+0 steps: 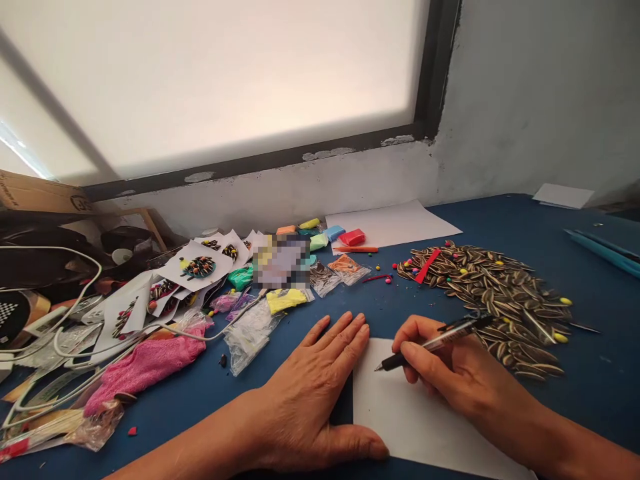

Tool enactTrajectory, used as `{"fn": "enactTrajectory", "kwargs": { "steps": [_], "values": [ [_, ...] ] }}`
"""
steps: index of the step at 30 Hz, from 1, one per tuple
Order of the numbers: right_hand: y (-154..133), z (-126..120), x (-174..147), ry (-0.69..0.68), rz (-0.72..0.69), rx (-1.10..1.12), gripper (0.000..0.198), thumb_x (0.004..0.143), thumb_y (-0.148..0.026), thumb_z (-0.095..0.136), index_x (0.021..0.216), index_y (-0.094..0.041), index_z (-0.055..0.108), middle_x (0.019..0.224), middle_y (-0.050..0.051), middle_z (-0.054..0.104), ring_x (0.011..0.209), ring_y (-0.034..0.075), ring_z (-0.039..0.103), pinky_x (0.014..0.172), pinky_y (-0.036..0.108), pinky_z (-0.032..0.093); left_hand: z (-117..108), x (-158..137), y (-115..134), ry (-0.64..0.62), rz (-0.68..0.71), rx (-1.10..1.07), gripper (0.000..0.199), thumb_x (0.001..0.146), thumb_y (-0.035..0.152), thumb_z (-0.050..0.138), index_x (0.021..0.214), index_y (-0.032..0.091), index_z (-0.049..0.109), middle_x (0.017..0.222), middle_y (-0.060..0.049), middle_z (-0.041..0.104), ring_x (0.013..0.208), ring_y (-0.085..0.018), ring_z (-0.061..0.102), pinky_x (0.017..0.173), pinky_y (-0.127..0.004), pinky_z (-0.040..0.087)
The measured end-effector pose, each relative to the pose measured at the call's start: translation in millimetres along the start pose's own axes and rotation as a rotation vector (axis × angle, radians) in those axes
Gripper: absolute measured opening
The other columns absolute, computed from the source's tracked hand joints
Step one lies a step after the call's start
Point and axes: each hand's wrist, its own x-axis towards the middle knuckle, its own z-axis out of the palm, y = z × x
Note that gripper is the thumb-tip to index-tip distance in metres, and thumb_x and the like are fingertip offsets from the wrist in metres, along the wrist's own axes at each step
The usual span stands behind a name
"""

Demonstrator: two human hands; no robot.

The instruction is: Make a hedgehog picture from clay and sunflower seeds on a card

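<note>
A black-and-clear ballpoint pen is pinched in the fingers of my right hand, its tip just over a white sheet of paper. No drawn marks can be made out on the sheet. My left hand lies flat with fingers stretched, its thumb and fingertips at the sheet's left edge. To the right of the paper spreads a big pile of striped sunflower seeds, dotted with small coloured clay balls and crossed by a red strip.
Packs of coloured clay lie at the back middle. White cards bearing seed figures are heaped on the left, near a pink cloth and a white cable. A larger white sheet rests by the wall; a blue folder sits far right.
</note>
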Motion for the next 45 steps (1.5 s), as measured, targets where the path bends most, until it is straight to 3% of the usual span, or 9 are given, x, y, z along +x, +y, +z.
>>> {"fn": "enactTrajectory", "kwargs": {
  "steps": [12, 25, 37, 45],
  "values": [
    [4.4, -1.1, 3.8, -0.008, 0.030, 0.000, 0.043, 0.095, -0.059, 0.054, 0.072, -0.023, 0.056, 0.065, -0.003, 0.052, 0.052, 0.011, 0.036, 0.050, 0.029, 0.030, -1.8, 0.5, 1.4, -0.031, -0.003, -0.007, 0.104, 0.089, 0.074, 0.054, 0.162, 0.012, 0.014, 0.166, -0.013, 0.002, 0.156, -0.034, 0.001, 0.126, -0.058, 0.001],
    [3.7, -1.7, 3.1, -0.042, 0.041, -0.062, 0.048, 0.098, -0.059, 0.050, 0.070, -0.022, 0.060, 0.076, -0.002, 0.058, 0.058, 0.011, 0.043, 0.056, 0.027, 0.035, 0.1, -3.9, -3.1, -0.008, 0.009, -0.038, 0.101, 0.089, 0.076, 0.054, 0.163, 0.020, 0.012, 0.168, -0.005, 0.002, 0.156, -0.031, 0.000, 0.128, -0.050, -0.002],
    [7.7, -0.4, -3.5, 0.015, -0.067, -0.119, 0.043, 0.098, -0.055, 0.049, 0.069, -0.024, 0.059, 0.073, -0.002, 0.059, 0.056, 0.012, 0.048, 0.053, 0.026, 0.039, -1.1, -2.5, -2.5, -0.011, 0.005, -0.037, 0.102, 0.089, 0.076, 0.053, 0.163, 0.019, 0.012, 0.168, -0.006, 0.001, 0.156, -0.031, 0.000, 0.128, -0.051, -0.001],
    [8.2, -2.6, 1.2, -0.009, -0.025, -0.111, 0.044, 0.097, -0.057, 0.049, 0.071, -0.024, 0.061, 0.074, -0.002, 0.060, 0.059, 0.012, 0.048, 0.052, 0.026, 0.037, -1.5, -0.8, -0.9, -0.020, -0.006, -0.039, 0.103, 0.088, 0.077, 0.053, 0.162, 0.017, 0.014, 0.167, -0.008, 0.002, 0.156, -0.032, 0.000, 0.127, -0.053, 0.000]
  ]
}}
